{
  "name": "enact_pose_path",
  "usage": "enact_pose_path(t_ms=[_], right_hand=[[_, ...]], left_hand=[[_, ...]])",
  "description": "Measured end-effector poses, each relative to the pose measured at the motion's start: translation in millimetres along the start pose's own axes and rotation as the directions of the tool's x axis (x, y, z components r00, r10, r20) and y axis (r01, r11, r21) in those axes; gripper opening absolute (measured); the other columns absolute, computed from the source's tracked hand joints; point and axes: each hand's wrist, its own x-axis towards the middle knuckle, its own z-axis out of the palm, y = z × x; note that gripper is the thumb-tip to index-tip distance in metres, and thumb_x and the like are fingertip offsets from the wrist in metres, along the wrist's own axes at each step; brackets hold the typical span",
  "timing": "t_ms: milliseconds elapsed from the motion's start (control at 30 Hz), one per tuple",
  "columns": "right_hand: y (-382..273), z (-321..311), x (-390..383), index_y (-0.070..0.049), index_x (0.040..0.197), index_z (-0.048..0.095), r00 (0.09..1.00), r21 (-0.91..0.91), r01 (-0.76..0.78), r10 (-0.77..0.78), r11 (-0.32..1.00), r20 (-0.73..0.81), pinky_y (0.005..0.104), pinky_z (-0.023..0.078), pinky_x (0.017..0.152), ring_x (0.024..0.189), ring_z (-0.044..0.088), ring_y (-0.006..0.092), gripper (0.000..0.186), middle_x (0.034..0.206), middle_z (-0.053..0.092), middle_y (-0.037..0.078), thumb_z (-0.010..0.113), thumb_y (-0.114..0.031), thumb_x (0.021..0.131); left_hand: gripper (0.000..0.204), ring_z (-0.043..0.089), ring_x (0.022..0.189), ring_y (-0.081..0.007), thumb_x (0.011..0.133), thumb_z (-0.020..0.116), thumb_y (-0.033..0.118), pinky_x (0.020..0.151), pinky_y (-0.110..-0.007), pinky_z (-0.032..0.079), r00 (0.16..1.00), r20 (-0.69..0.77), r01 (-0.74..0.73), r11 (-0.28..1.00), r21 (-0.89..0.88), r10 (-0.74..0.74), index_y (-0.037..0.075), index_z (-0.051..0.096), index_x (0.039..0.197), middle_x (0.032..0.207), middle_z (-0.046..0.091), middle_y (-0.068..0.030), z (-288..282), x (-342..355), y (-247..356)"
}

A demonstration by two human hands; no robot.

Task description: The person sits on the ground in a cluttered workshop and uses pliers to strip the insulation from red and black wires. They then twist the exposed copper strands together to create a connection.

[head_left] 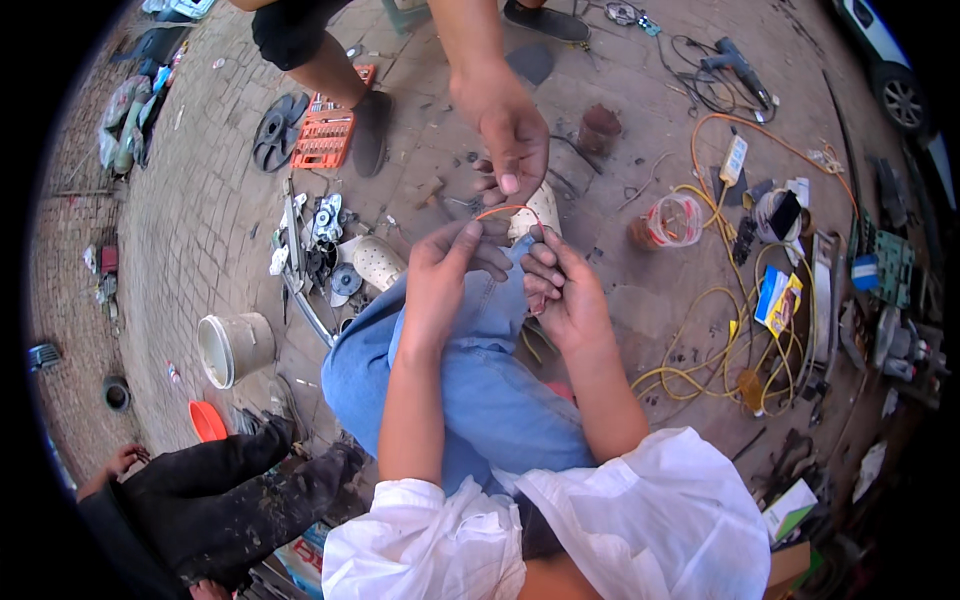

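Note:
A thin orange wire [507, 208] arches between my two hands above my knees. My left hand [443, 262] pinches one end of it between thumb and fingers. The other end runs into the closed fingers of my right hand [567, 290]. Just beyond the wire, another person's hand [512, 142] reaches down from the top, its fingers curled and close to the wire. Whether that hand holds anything is hidden. Below my hands lies the blue denim of my trousers [470, 380].
Left of my legs lie metal mechanism parts [325, 225] and a white bucket [236, 348]. An orange socket case [323, 138] lies farther off. Yellow cable [690, 372], a plastic tub [673, 220] and a power strip [733, 158] are on the right. Someone in dark trousers [240, 500] is at lower left.

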Motion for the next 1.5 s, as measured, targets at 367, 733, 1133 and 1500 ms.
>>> enact_pose_path(t_ms=[367, 733, 1133, 1500], right_hand=[[19.5, 39.5, -1.1, -0.003, 0.106, 0.055, 0.999, 0.114, -0.049, 0.049, 0.992, 0.005, 0.0179, 0.029, 0.044, 0.052, 0.032, 0.0039, 0.014, 0.07, 0.044, -0.004, 0.046, -0.013, 0.101], [17.1, 79.7, 9.2, -0.006, 0.095, 0.05, 0.985, -0.036, -0.03, 0.036, 0.999, 0.167, 0.0193, 0.022, 0.041, 0.049, 0.028, 0.0037, 0.012, 0.064, 0.039, -0.005, 0.042, -0.013, 0.102], [55.0, 132.5, -18.1, 0.001, 0.095, 0.064, 0.791, -0.824, 0.548, -0.233, -0.141, 0.566, 0.0198, 0.031, 0.05, 0.06, 0.041, 0.0019, 0.017, 0.067, 0.051, -0.005, 0.06, -0.016, 0.095], [73.3, 127.8, 13.0, 0.002, 0.085, 0.058, 0.719, -0.687, 0.599, -0.101, -0.411, 0.687, 0.0262, 0.037, 0.05, 0.056, 0.043, 0.0073, 0.016, 0.061, 0.051, 0.004, 0.062, -0.012, 0.092]], left_hand=[[0.035, 0.067, 0.066, -0.0208, 0.1, 0.048, 0.023, 0.06, -0.031, 0.054, 0.998, -0.065, -0.01, 0.989, -0.145, 0.0, -0.008, 0.063, 0.098, 0.079, 0.068, -0.015, -16.6, 23.7, -3.9], [0.031, 0.063, 0.061, -0.0157, 0.101, 0.048, 0.021, 0.058, -0.028, 0.051, 0.971, -0.156, -0.233, 0.847, -0.477, 0.179, -0.005, 0.063, 0.093, 0.077, 0.068, -0.0102, 3.9, 32.7, -6.7], [0.061, 0.028, 0.136, -0.0423, 0.071, 0.077, 0.013, 0.11, -0.051, 0.028, 0.448, -0.114, -0.427, 0.325, 0.844, 0.887, 0.016, 0.058, 0.128, 0.149, 0.027, -0.0185, -66.5, -59.1, 78.8], [0.016, 0.063, 0.09, -0.0265, 0.083, 0.067, 0.007, 0.076, -0.037, 0.05, 0.524, -0.149, -0.484, 0.437, 0.758, 0.839, 0.003, 0.067, 0.098, 0.1, 0.064, -0.0123, -85.6, -34.5, 44.7]])
